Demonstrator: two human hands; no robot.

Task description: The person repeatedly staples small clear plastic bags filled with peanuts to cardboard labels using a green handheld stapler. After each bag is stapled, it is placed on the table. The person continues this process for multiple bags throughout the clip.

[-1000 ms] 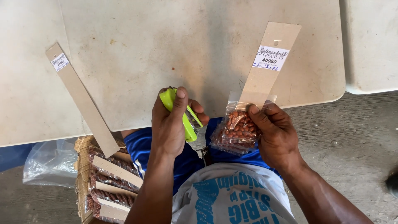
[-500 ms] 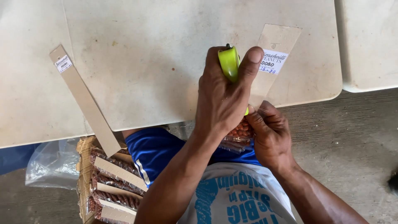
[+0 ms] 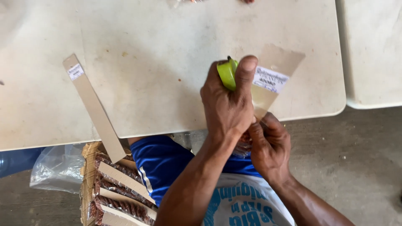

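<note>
My left hand (image 3: pixel 228 104) grips a lime-green stapler (image 3: pixel 227 73), pressing it against a tan cardboard header strip with a white label (image 3: pixel 272 77). My right hand (image 3: pixel 270 144) holds the lower end of that strip and a clear packet of red-brown nuts (image 3: pixel 243 149), mostly hidden behind both hands. The strip lies over the near edge of the white table (image 3: pixel 167 62).
A second tan cardboard strip (image 3: pixel 94 106) with a small label lies on the table at the left, overhanging the edge. Below it a woven basket (image 3: pixel 88 167) holds several finished nut packets (image 3: pixel 119 186). A clear plastic bag (image 3: pixel 56 167) lies on the floor. Another white table (image 3: pixel 372 50) stands at the right.
My left hand carried the green stapler up and to the right, from beside the packet onto the labelled strip. My right hand kept holding the packet and strip.
</note>
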